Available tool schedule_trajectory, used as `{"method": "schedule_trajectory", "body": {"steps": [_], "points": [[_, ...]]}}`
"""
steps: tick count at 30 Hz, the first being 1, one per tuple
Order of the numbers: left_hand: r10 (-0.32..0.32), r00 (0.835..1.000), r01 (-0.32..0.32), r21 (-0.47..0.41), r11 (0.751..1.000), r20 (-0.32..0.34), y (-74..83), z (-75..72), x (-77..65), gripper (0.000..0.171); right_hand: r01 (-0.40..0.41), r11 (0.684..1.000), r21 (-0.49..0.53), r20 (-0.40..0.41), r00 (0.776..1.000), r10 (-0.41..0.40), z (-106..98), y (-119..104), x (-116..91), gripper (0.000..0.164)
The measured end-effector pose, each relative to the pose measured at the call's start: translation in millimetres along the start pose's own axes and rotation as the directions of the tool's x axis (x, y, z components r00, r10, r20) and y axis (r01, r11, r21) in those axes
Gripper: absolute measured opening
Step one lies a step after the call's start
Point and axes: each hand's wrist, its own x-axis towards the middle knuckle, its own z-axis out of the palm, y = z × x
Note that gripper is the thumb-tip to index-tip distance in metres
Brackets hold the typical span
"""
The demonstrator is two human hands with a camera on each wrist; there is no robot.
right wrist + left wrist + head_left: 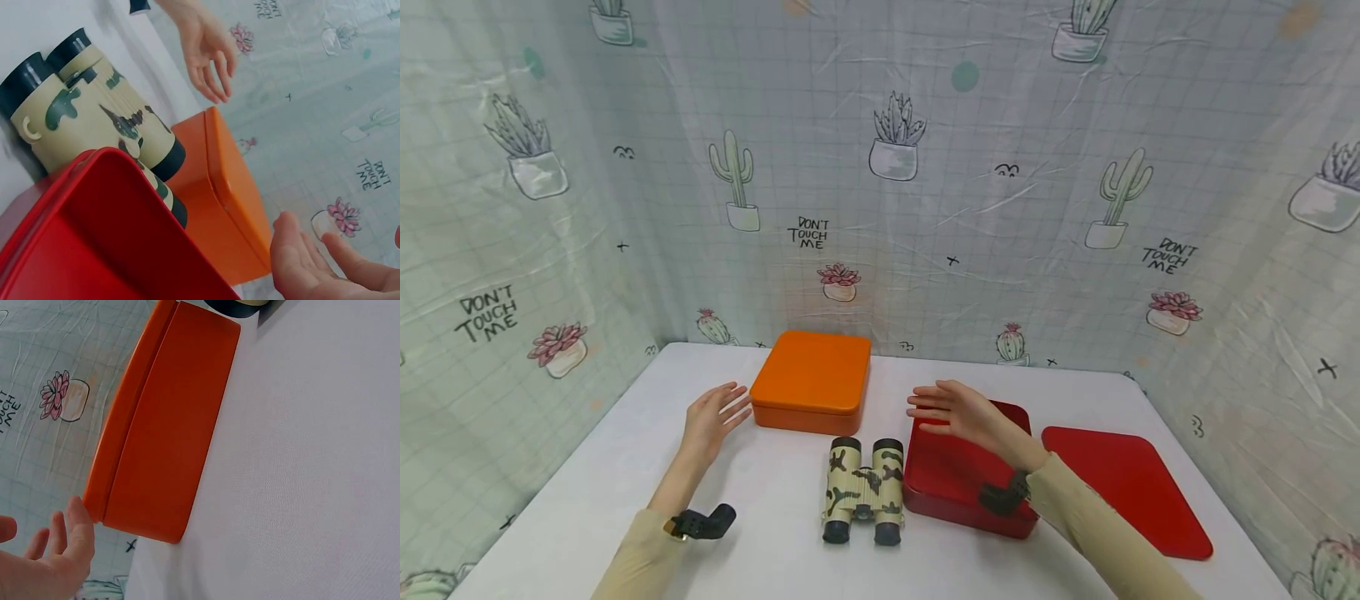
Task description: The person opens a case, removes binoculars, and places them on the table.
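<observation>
An orange lidded box (811, 371) sits at the back of the table. Beside its left edge hovers my left hand (713, 423), fingers extended and holding nothing; in the left wrist view its fingertips (77, 509) overlap the box's near corner. My right hand (958, 412), empty with loosely stretched fingers, is over the back of an open red box (951, 479). Its inside shows bare red. Camouflage-patterned binoculars (863, 492) lie between the two boxes, close against the red box's left side. In the right wrist view the red rim partly hides the binoculars (94, 112).
A flat red lid (1127, 492) lies to the right of the red box. The white table (775, 550) is enclosed by a curtain (880, 208) printed with cacti at the back and both sides. Each wrist wears a dark camera mount.
</observation>
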Motion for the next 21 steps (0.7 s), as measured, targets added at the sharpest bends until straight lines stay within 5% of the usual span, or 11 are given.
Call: {"method": "schedule_trajectory", "body": {"steps": [21], "points": [[-0.085, 0.996, 0.083, 0.041, 0.996, 0.035, -3.3, -3.9, 19.0, 0.054, -0.038, 0.979, 0.201, 0.061, 0.998, 0.026, 10.5, 12.4, 42.2, 0.058]]}}
